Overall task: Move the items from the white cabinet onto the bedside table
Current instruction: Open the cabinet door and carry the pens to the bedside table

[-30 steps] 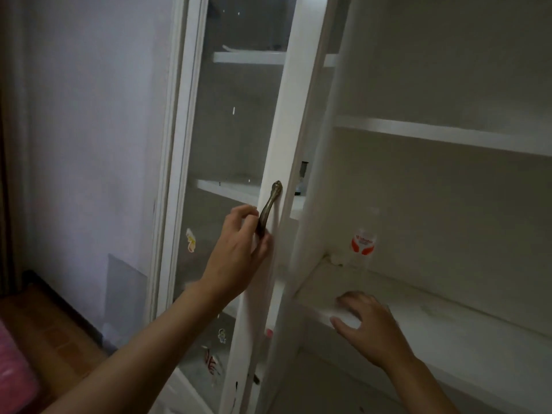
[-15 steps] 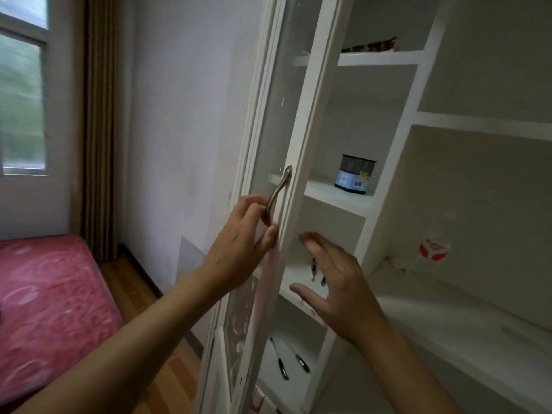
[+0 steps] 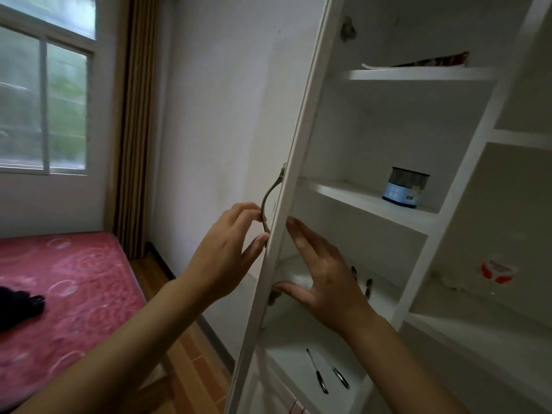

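The white cabinet [image 3: 466, 162] stands open, its door [image 3: 286, 186] seen edge-on. My left hand [image 3: 227, 252] grips the metal door handle [image 3: 270, 201]. Just inside the door edge, my right hand [image 3: 322, 273] is open with fingers spread, holding nothing. A small blue-labelled can [image 3: 406, 188] sits on the middle shelf. A flat red packet [image 3: 430, 61] lies on the shelf above. Two pens [image 3: 328, 375] lie on a low shelf, and dark pen tips [image 3: 363, 279] show behind my right hand. The bedside table is out of view.
A bed with a red patterned cover [image 3: 59, 297] lies at the left, with a dark item [image 3: 18, 306] on it. A window [image 3: 44, 94] and a brown curtain [image 3: 134, 127] are behind it. A red-and-white sticker [image 3: 497, 271] marks the right cabinet compartment. The floor is wood.
The cabinet door has swung further open, pulled by my left hand. My right hand left the right compartment's shelf and moved left to the door edge. The view turned left.
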Demonstrator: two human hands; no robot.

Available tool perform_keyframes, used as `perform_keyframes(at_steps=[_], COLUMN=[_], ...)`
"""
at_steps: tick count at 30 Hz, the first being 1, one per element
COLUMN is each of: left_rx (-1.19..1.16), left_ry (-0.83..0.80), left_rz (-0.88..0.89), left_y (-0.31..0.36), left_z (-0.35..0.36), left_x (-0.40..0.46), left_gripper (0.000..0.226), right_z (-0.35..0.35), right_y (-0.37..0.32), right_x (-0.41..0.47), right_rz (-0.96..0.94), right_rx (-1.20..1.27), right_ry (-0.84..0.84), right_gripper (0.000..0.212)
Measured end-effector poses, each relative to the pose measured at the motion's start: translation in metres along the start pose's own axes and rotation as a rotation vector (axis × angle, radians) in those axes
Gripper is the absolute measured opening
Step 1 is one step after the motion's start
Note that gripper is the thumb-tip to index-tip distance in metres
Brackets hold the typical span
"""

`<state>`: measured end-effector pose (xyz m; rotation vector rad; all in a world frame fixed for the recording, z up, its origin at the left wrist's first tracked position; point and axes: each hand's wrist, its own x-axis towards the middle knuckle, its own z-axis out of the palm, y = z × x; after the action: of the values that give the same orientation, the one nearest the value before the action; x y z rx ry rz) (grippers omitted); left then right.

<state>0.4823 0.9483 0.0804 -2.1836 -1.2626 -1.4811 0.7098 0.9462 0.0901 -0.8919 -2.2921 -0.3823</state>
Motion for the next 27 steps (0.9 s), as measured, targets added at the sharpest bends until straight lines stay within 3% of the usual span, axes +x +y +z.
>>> perform_keyframes(at_steps=[6,13,20,27], left_rx=[0.307,0.472,0.578,0.529], left_ry=[-0.098,-0.129,-0.164,-0.182], left_rz=[0.091,0.083,0.018,-0.033], left_y=[-0.04,-0.084,-0.129,-0.163], left_z=[-0.034,-0.065,-0.079,-0.08], left_x=[-0.038,-0.047,-0.056,-0.074], left_gripper=[0.042,0.049,0.057,0.062], right_z=[0.035,0.079,0.127,0.167], right_y=[-0.017,-0.036,-0.058,-0.073], right_x=[0.034,0.066,0.083,0.09], right_rz=[-0.071,-0.084,-0.029,0.046], right_rx=[-0.038,-0.056,-0.035,-0.028], right_ry=[0.017,-0.063,-0.157,-0.204], right_gripper=[0.103,0.102,0.1,0.108])
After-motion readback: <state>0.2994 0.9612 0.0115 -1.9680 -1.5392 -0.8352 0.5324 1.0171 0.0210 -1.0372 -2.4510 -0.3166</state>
